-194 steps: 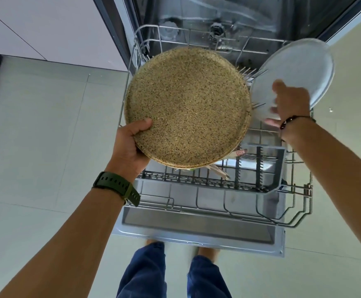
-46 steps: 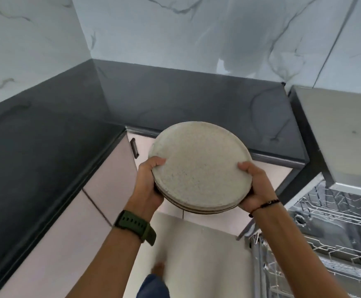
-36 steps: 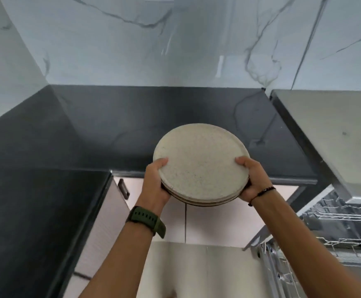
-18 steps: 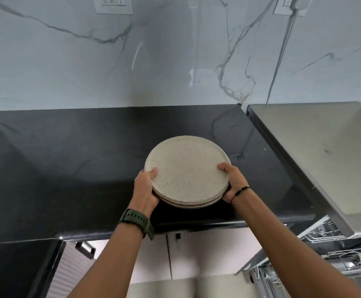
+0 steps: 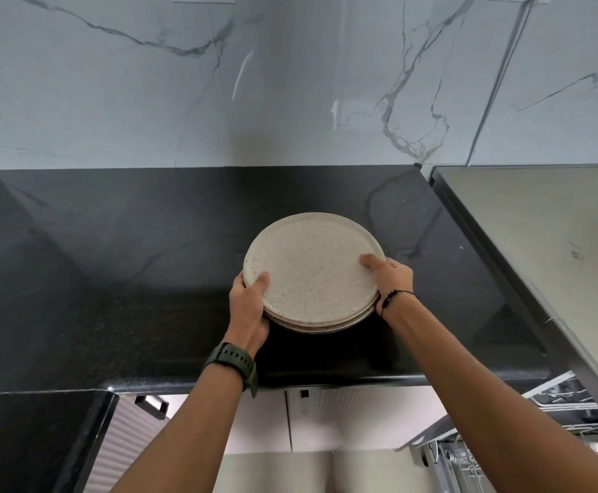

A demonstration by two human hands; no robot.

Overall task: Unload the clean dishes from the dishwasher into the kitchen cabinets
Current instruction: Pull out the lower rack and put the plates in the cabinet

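Note:
A stack of speckled cream plates (image 5: 313, 270) is over the black countertop (image 5: 112, 279), at or just above its surface; contact is hard to tell. My left hand (image 5: 249, 304) grips the stack's left rim, thumb on the top plate and fingers underneath. On the opposite rim my right hand (image 5: 390, 275) holds it the same way, thumb on top. The open dishwasher's wire rack (image 5: 575, 450) shows at the bottom right corner.
A marble wall (image 5: 290, 83) rises behind the counter. The grey dishwasher top (image 5: 539, 243) adjoins the counter on the right. Below the counter edge are pale cabinet doors (image 5: 265, 421) with dark handles (image 5: 151, 407). A second black counter section (image 5: 23, 439) runs along the left.
I turned from the dishwasher to the counter with the plates. In the last second the stack moved forward and down over the black countertop, both hands keeping their hold.

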